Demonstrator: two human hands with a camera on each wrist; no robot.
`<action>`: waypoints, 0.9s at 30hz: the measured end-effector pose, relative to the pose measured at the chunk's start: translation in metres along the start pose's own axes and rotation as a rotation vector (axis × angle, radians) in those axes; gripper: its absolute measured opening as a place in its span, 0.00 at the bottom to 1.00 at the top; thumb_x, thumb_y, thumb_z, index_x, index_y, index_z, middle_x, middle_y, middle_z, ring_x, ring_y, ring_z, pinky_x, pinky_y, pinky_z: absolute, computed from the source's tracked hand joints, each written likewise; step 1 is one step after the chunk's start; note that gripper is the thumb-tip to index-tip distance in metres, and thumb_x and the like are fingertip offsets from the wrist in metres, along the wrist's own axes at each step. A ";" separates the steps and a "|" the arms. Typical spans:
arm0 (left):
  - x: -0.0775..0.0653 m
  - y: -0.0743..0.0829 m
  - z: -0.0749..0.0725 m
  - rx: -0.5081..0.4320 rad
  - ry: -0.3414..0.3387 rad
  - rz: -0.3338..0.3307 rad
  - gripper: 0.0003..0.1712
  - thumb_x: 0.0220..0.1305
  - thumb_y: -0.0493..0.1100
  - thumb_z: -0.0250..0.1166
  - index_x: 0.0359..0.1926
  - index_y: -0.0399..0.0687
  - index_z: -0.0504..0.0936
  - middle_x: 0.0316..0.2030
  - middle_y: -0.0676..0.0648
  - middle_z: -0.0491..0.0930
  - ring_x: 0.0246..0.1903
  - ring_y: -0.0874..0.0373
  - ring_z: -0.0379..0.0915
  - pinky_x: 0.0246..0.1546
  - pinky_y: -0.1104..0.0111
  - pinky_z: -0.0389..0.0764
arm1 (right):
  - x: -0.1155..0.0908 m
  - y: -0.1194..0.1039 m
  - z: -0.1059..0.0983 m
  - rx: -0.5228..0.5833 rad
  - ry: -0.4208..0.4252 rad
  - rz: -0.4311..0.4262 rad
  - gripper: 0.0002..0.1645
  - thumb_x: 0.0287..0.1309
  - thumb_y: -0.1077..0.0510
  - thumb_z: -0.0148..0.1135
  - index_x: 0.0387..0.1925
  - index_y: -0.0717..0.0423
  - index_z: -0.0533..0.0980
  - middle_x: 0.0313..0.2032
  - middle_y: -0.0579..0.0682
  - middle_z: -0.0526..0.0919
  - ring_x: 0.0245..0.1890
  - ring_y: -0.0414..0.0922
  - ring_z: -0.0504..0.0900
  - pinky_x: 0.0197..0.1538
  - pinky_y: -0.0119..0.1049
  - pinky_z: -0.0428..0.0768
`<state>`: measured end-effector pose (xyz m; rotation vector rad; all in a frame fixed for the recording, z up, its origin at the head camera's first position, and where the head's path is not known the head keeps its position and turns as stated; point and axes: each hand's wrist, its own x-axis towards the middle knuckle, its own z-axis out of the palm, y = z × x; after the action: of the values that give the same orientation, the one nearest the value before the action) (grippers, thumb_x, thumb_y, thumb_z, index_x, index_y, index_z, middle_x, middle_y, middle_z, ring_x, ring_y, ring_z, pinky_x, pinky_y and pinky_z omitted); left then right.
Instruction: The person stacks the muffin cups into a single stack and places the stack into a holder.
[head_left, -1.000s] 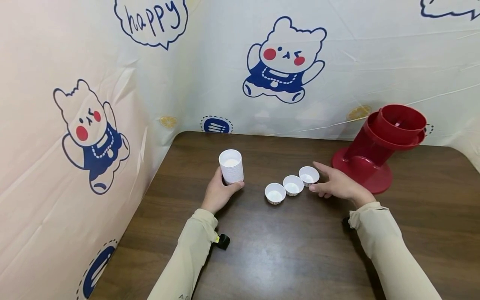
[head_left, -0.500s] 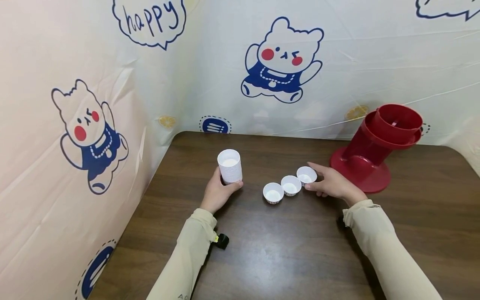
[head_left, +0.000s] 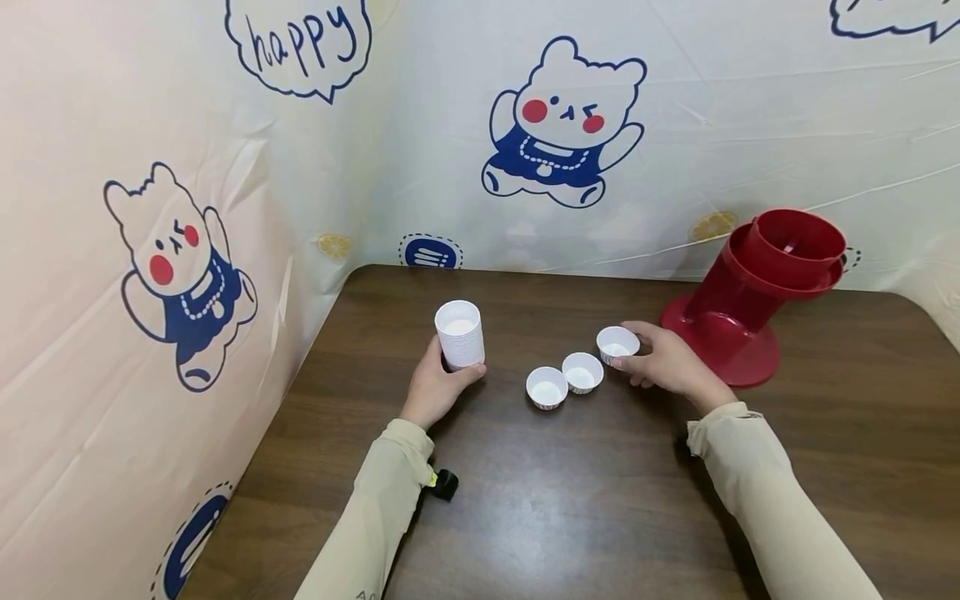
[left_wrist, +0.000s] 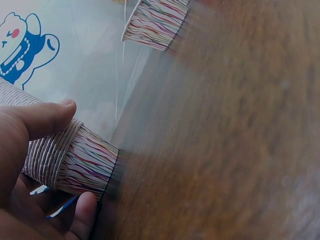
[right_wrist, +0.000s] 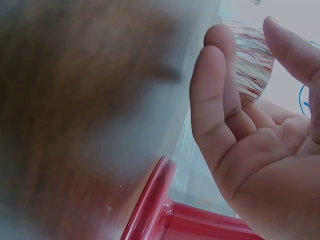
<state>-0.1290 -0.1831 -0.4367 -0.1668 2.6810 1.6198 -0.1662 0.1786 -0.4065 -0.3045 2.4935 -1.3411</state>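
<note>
My left hand [head_left: 435,390] grips a tall stack of nested white paper cups [head_left: 461,340], fingers and thumb wrapped round its lower part. In the left wrist view the paper cup stack [left_wrist: 86,159] shows ribbed rims and a wavy striped wall. My right hand [head_left: 669,360] pinches a small white paper cup [head_left: 617,345] between thumb and fingers, slightly above the table. The right wrist view shows the same striped wall on this held cup [right_wrist: 254,62]. Two matching cups, a middle one [head_left: 582,374] and a left one [head_left: 547,390], stand mouth up between my hands.
A glossy red plastic stand [head_left: 738,321] with a round base and slanted tubes is behind my right hand. The brown wooden table [head_left: 510,492] meets a white cartoon-printed cloth [head_left: 420,125] at its back and left.
My right hand has closed in on the rightmost cup, taken hold of it and lifted it slightly away from the other two. My left hand keeps its grip on the stack.
</note>
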 end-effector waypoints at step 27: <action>0.000 -0.001 0.000 0.002 0.002 0.025 0.46 0.55 0.50 0.77 0.70 0.46 0.64 0.60 0.41 0.74 0.60 0.45 0.70 0.62 0.48 0.68 | -0.008 -0.039 0.003 0.175 0.088 -0.112 0.36 0.62 0.60 0.70 0.68 0.60 0.66 0.54 0.62 0.77 0.44 0.54 0.81 0.43 0.43 0.85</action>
<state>-0.1293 -0.1835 -0.4381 -0.1356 2.6972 1.6245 -0.1562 0.1578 -0.3737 -0.3579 2.4388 -1.6383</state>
